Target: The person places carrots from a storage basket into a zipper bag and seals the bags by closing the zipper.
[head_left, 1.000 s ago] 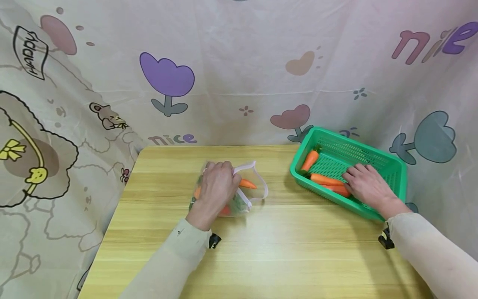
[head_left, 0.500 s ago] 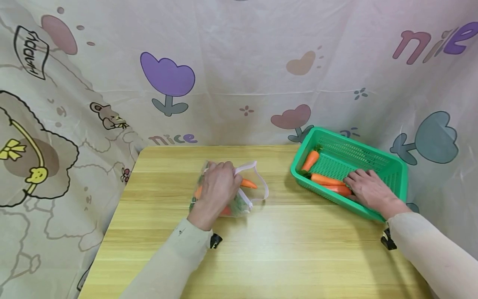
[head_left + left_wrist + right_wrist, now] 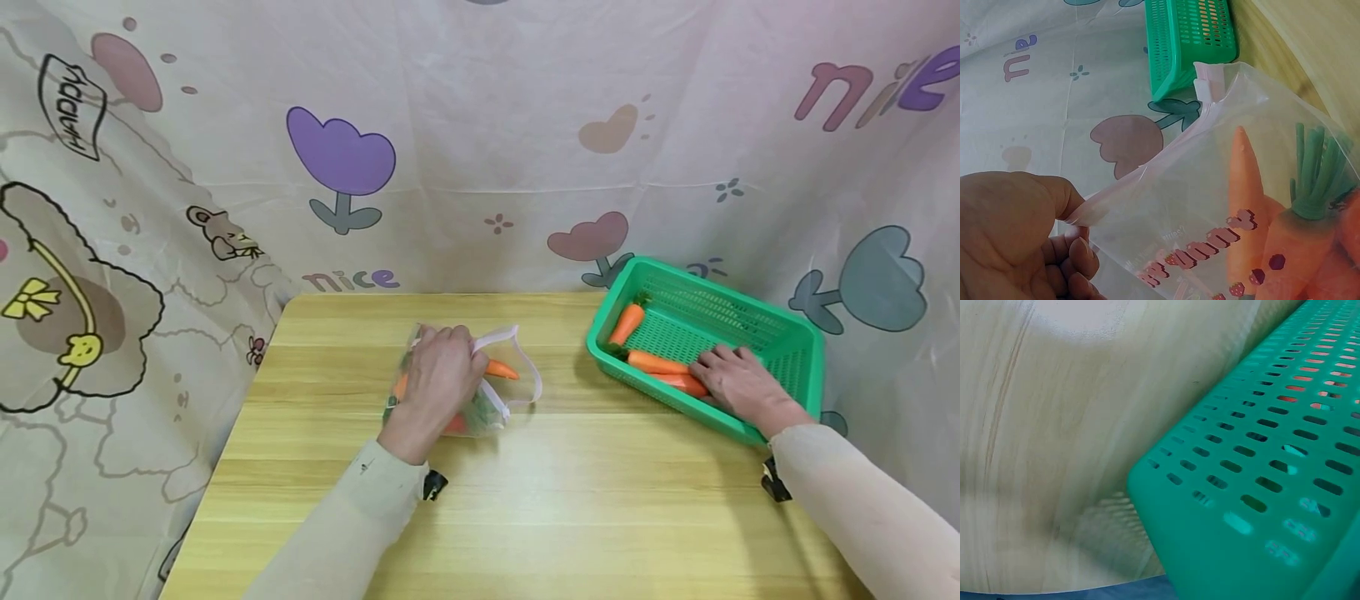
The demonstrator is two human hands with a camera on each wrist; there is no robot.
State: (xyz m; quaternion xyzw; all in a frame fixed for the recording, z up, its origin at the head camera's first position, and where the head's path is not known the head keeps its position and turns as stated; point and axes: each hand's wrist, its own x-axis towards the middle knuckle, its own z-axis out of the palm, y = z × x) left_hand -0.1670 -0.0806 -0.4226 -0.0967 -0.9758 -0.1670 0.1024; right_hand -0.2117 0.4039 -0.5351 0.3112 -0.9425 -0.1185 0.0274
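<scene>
Head view: your left hand [image 3: 437, 377] is down on the clear zip bag [image 3: 480, 400], grip pinched on its rim and holding the mouth agape toward the basket side. In the left wrist view your thumb and fingers [image 3: 1075, 250] nip that pale edge, and carrots [image 3: 1285, 244] lie inside, just past the grip. So some are bagged already; I'd judge you partway through. Over on the far side of the desk [image 3: 525, 500], your right hand [image 3: 738, 385] is inside the green basket [image 3: 787, 333], fingers curled over the lower orange carrot [image 3: 678, 382], another one [image 3: 655, 362] touching it just beyond your fingertips and a third [image 3: 625, 323] further off by the basket's far wall. Whether that grip has truly closed on it, I can't tell; the right wrist view shows only basket wall [image 3: 1260, 487] and desk. Three carrots left there.
</scene>
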